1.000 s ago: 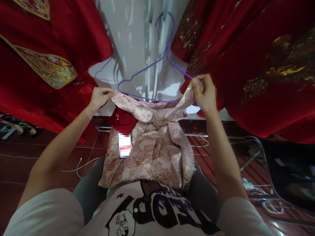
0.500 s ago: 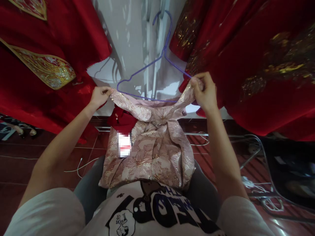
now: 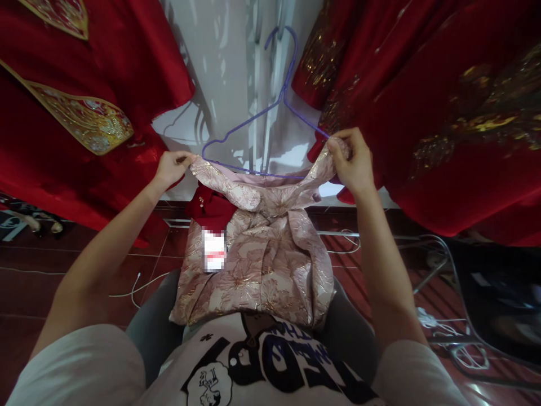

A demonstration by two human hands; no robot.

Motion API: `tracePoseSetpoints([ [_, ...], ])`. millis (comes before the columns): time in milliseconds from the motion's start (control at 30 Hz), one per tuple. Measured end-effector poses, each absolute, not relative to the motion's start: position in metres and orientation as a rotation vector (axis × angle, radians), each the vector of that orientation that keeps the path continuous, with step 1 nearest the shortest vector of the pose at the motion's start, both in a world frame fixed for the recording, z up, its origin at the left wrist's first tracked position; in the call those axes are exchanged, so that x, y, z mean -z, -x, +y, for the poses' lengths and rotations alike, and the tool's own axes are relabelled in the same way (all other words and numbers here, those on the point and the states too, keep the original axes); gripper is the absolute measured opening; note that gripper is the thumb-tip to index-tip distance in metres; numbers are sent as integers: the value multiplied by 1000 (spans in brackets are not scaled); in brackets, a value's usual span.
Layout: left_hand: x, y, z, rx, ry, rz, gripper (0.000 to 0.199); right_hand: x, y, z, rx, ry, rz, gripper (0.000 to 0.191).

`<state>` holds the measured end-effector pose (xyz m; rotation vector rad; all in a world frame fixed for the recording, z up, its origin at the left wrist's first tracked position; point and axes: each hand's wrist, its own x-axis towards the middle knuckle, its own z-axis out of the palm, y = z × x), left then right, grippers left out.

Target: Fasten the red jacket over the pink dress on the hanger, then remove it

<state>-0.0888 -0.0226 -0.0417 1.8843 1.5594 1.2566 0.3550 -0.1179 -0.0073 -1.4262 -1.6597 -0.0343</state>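
Note:
A pink garment with gold pattern (image 3: 257,265) lies across my lap, its top edge stretched between my hands. My left hand (image 3: 173,167) pinches the left end of that edge. My right hand (image 3: 351,158) grips the right end, beside the right arm of a purple hanger (image 3: 253,117). The hanger's lower bar runs along the garment's opening, and its hook points up with nothing on it. A dark red cloth piece (image 3: 210,207) and a white tag (image 3: 214,251) with a red line lie on the garment's left part.
Red garments with gold embroidery hang at the left (image 3: 84,62) and right (image 3: 406,113), before a pale wall (image 3: 224,62). A black chair (image 3: 502,287) stands at the right. White cables (image 3: 137,288) lie on the red tiled floor (image 3: 110,265). Shoes show at far left.
The hanger and hung garments sit slightly lower in the picture. Both hands keep their hold on the garment's edge, with hardly any movement.

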Motion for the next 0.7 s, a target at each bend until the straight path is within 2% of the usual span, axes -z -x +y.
tracePoseSetpoints([
  [700, 36, 93, -20, -1267, -1984, 1542, 18, 11, -360, -113, 22, 1278, -1628, 28],
])
